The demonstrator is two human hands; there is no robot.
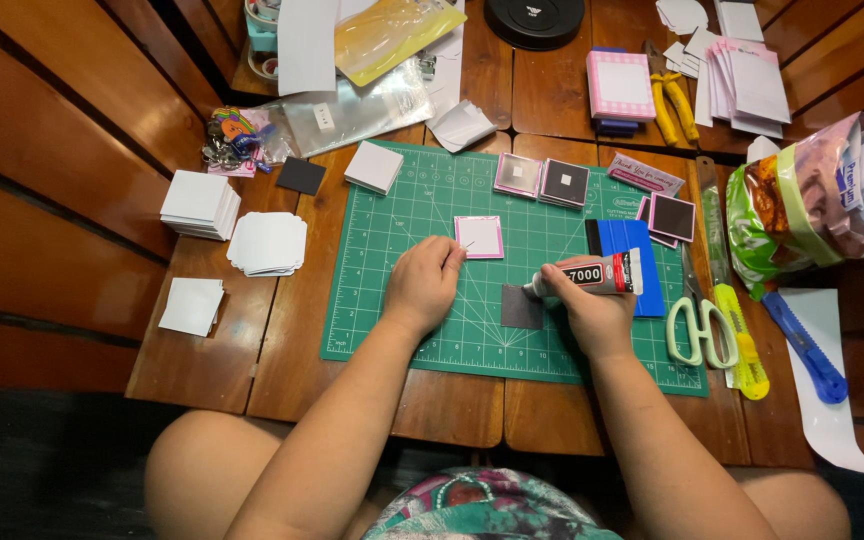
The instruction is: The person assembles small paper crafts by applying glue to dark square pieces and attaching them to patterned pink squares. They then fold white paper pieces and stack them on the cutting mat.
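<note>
The right hand (592, 310) is closed around a grey glue tube (592, 275), holding it nearly level with its nozzle pointing left and touching the top edge of a dark grey square (520, 308) that lies flat on the green cutting mat (392, 300). The left hand (424, 280) rests on the mat with its fingertips pinched together on something too thin to make out, just beside a pink-framed white square (479, 237). A blue card (642, 260) lies under and behind the tube. To the right of the hand lie pale green scissors (700, 330) and a yellow cutter (742, 340). Stacks of white squares (199, 203) sit on the wooden table (212, 350), left of the mat.
</note>
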